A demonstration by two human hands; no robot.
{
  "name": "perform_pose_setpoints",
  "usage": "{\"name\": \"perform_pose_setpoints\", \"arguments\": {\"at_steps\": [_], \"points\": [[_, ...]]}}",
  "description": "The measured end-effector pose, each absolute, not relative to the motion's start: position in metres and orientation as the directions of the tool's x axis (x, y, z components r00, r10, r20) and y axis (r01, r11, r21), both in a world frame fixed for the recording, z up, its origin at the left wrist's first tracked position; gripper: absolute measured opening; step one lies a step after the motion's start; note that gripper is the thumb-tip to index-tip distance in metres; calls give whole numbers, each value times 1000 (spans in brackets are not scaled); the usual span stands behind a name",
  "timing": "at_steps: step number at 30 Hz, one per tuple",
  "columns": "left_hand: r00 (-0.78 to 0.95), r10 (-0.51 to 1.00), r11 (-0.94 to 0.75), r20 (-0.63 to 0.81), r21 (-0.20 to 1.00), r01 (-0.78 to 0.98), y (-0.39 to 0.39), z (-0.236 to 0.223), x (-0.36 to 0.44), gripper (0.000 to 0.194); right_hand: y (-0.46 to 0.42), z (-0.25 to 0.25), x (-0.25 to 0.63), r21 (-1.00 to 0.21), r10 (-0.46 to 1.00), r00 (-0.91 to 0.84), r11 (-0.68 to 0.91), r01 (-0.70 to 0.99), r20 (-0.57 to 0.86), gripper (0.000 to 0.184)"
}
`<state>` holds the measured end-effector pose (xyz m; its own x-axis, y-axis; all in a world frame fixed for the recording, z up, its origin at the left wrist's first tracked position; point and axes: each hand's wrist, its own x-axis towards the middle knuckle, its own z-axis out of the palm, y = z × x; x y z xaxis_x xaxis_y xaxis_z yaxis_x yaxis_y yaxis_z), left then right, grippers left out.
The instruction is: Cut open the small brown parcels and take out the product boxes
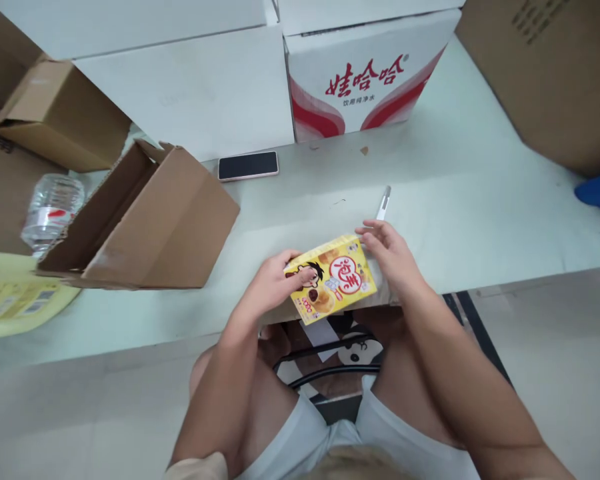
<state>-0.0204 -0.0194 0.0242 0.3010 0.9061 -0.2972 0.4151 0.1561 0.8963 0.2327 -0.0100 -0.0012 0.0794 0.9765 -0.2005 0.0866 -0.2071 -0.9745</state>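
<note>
A small yellow snack box with a cartoon figure and red lettering is held over the near edge of the pale table. My left hand grips its left end, thumb pressed on the printed face. My right hand holds the right end with the fingers curled round the top corner. A flat brown cardboard piece lies under the box, mostly hidden. A white pen lies on the table just beyond my right hand.
An open brown carton lies on its side at the left, with a water bottle and yellow packaging beyond it. A phone lies face up near white boxes. Another brown carton stands at right.
</note>
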Motion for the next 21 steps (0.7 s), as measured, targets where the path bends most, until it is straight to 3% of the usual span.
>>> {"name": "perform_pose_setpoints", "arguments": {"at_steps": [2, 4, 8, 11, 15, 18, 21], "points": [[178, 946, 219, -271, 938, 267, -18, 16, -19, 49, -9, -7, 239, -975, 966, 203, -188, 116, -162, 51], [44, 979, 192, -199, 973, 127, -16, 5, -15, 53, -12, -9, 239, -976, 967, 207, -177, 128, -148, 48], [-38, 992, 111, -117, 985, -134, -7, -18, -4, 54, -22, -10, 218, -979, 980, -125, -138, 153, -157, 55], [-33, 999, 29, -38, 967, -253, 1, -30, 6, 54, -22, -13, 197, -974, 964, -186, -162, 159, -191, 74], [-50, 997, -72, 59, 942, -329, 14, -25, 12, 65, -7, -13, 181, -991, 986, -122, -108, 82, -118, 78], [-57, 988, -152, 142, 942, -298, 33, 7, 5, 70, 13, 8, 178, -997, 996, -92, 5, 73, -2, 74], [-69, 966, -259, 250, 951, -170, 57, 67, -7, 55, 37, 54, 177, -978, 982, -87, 176, 115, 167, 67]]}}
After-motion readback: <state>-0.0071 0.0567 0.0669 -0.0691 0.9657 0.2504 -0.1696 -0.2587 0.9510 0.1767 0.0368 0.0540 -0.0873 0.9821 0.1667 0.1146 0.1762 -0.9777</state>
